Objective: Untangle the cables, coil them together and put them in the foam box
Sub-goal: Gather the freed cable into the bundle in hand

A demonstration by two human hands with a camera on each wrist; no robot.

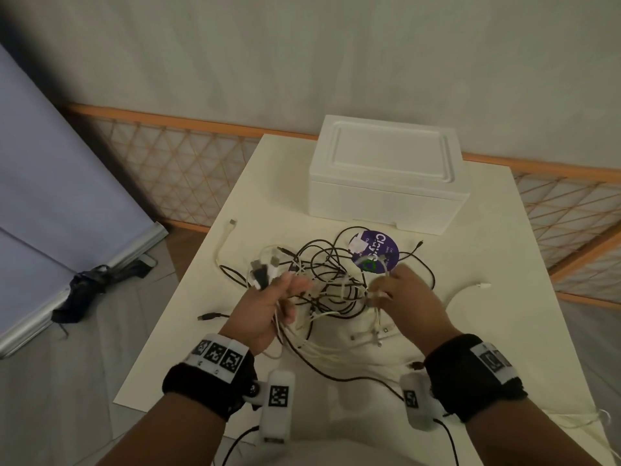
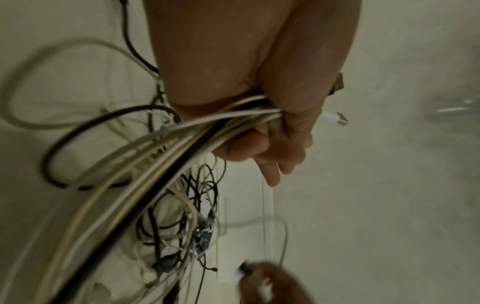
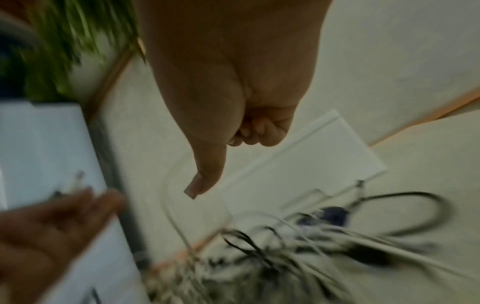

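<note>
A tangle of black and white cables (image 1: 329,284) lies in the middle of the white table (image 1: 504,348). My left hand (image 1: 289,297) grips a bundle of several cables (image 2: 182,148), and their plug ends (image 1: 265,270) stick up past the thumb. My right hand (image 1: 386,290) is in the right side of the tangle with curled fingers and seems to pinch a white cable (image 1: 378,317) that hangs below it. The right wrist view is blurred and shows the curled fingers (image 3: 249,137) with the thumb out. The white foam box (image 1: 386,183) stands behind with its lid on.
A round purple disc (image 1: 374,252) lies under the cables in front of the box. Loose ends trail out: a white plug (image 1: 232,223) far left, a black plug (image 1: 206,316) near left, a white connector (image 1: 484,285) right. A lattice fence (image 1: 174,169) runs behind the table.
</note>
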